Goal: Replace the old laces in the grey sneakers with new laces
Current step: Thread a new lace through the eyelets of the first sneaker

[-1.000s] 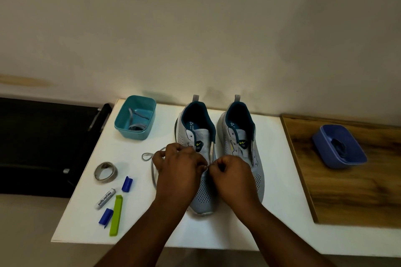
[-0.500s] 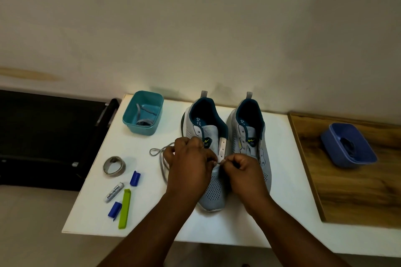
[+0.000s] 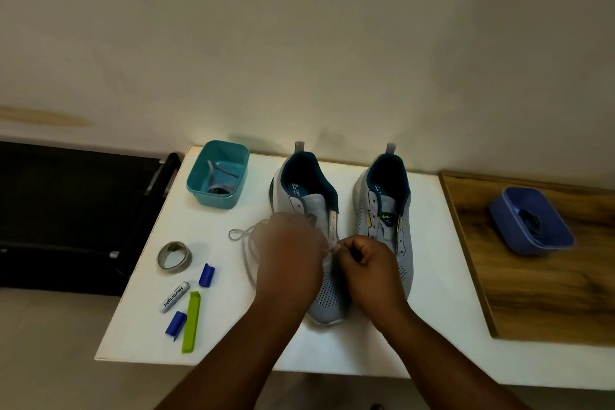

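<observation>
Hands over left sneaker point(image 3: 327, 296): right hand point(image 3: 369, 271) pinches lace point(image 3: 244, 243) end at eyelets; left hand point(image 3: 289, 255) curled, grip hidden.

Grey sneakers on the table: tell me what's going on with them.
A person is lacing the left grey sneaker. Both hands, the left hand and right hand, pinch a grey lace at its lower eyelets; the slack loops onto the white table. The right grey sneaker has no lace. More laces lie in the teal tub.
</observation>
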Motion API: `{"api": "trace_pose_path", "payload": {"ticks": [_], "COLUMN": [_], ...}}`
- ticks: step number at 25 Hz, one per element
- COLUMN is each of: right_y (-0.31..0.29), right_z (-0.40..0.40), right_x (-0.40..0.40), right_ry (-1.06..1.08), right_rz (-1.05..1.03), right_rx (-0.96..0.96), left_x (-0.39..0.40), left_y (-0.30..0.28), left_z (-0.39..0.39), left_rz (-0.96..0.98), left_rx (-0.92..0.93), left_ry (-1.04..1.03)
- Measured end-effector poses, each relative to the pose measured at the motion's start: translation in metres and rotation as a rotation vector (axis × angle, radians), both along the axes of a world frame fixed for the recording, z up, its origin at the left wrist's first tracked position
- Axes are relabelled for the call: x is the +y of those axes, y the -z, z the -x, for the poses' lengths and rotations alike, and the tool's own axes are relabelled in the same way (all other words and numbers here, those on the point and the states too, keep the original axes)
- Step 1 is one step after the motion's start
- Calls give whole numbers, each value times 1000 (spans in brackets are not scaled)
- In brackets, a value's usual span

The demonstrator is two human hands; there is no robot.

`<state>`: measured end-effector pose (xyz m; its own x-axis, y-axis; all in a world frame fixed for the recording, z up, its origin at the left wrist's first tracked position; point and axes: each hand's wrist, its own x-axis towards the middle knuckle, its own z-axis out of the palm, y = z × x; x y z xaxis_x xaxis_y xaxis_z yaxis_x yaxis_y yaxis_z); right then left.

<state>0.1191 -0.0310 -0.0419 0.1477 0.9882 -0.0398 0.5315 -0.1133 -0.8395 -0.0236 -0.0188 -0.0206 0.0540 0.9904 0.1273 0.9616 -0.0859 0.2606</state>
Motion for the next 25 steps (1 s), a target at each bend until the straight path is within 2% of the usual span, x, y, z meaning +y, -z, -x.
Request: {"api": "trace_pose_path", "payload": {"ticks": [7, 10, 13, 20, 25], "right_y": [2, 1, 2, 1, -11], "right_z": [-14, -12, -11, -9, -15], "right_x": [-1, -2, 1, 4, 8], "right_ry": [-158, -155, -150, -197, -229], "right_rz": [-23, -84, -76, -83, -64], "right_rx": [-116, -176, -174, -210, -312], "left_x": [3, 5, 6, 10, 8], "left_y": [6, 9, 11, 18, 14], "left_z": [7, 9, 8, 13, 19], "left_rz": [0, -5, -13, 35, 29], "left_rx": [-116, -40, 15, -165, -160], "left_ry": [42, 122, 118, 95, 116]}}
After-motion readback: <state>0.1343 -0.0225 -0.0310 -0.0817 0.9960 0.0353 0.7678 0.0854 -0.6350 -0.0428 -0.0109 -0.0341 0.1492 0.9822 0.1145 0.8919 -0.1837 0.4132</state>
